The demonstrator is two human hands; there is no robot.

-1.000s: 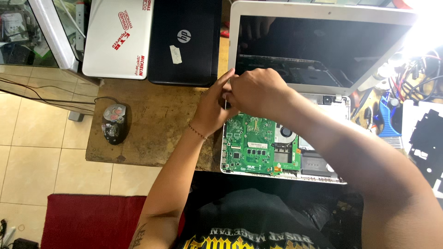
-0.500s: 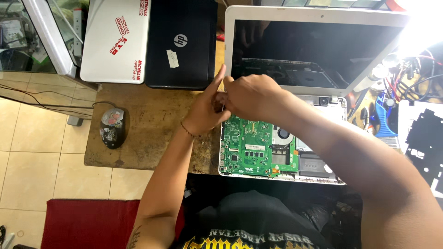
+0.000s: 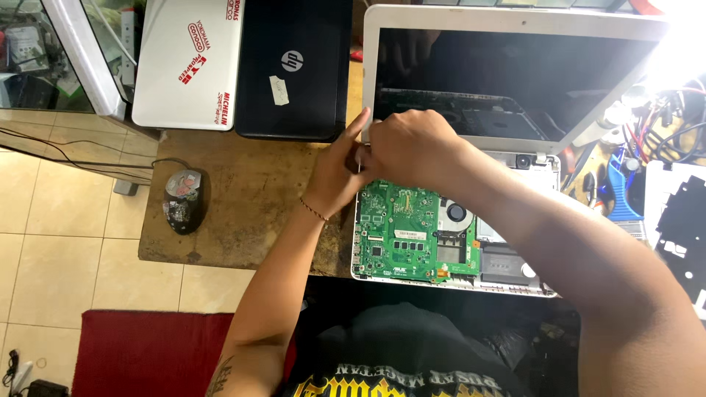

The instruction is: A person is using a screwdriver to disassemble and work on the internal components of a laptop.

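Green circuit board (image 3: 412, 235) is lying exposed in the white laptop (image 3: 515, 279), just below your fingers. Your left hand (image 3: 338, 173) and right hand (image 3: 412, 151) are pinching together at its top-left corner; I cannot tell what they are gripping. Fragile and stiff, probably: take it by the edges.

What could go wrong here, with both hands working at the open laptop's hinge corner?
1. The left hand and right hand hide the spot, so a slip could scrape the bare green board.
2. Pressing there might strain the upright screen.
3. The laptop overhangs the table edge and could tip.
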